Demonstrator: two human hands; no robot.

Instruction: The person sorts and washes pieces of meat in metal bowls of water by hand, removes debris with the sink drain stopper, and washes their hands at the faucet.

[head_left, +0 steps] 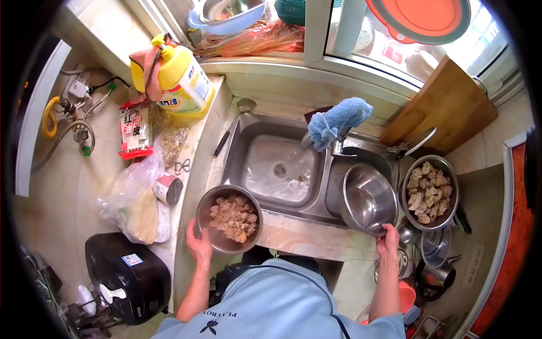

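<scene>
My left hand (pixel 200 244) grips the left rim of a steel bowl (pixel 256 229) that holds brownish chunks of meat (pixel 234 219), at the front left of the sink. My right hand (pixel 388 239) holds the lower right rim of an empty steel bowl (pixel 370 198), which is tilted over the smaller right basin. The larger left basin (pixel 276 169) is wet inside. A blue cloth (pixel 341 121) is wrapped over the faucet between the basins. Right of the sink, another steel bowl (pixel 431 193) holds pale meat pieces.
A ladle (pixel 234 124) lies left of the sink. Farther left are a yellow bottle (pixel 178 79), a red packet (pixel 135 129), a can (pixel 167 188), a plastic bag (pixel 135 198) and a black appliance (pixel 128 277). A wooden board (pixel 443 110) leans at the back right.
</scene>
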